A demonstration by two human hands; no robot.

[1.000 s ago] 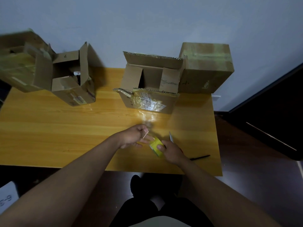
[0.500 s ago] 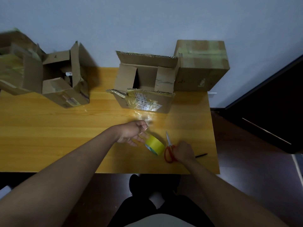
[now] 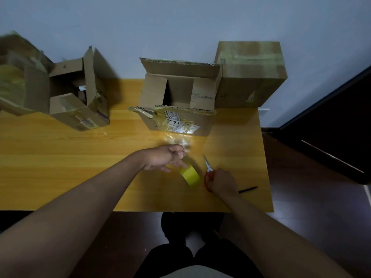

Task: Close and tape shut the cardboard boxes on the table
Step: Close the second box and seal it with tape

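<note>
A yellow tape roll (image 3: 190, 176) stands on edge on the wooden table (image 3: 60, 157), near the front right. My left hand (image 3: 165, 157) is just left of the roll, its fingers curled and pinching what looks like the tape's loose end. Red-handled scissors (image 3: 208, 167) lie right of the roll, blades pointing away from me, and my right hand (image 3: 222, 183) grips their handles. An open cardboard box (image 3: 178, 117) stands behind the hands with its flaps up. A taped, closed box (image 3: 251, 77) sits at the back right.
Another open box (image 3: 80, 109) with raised flaps stands at the back left, and a further box (image 3: 16, 81) is blurred at the far left edge. A black pen (image 3: 248, 190) lies by the table's right front corner. A dark cabinet stands to the right.
My right hand let go of the tape roll and moved right onto the scissors. The roll now rests on the table, while my left hand keeps its pinch.
</note>
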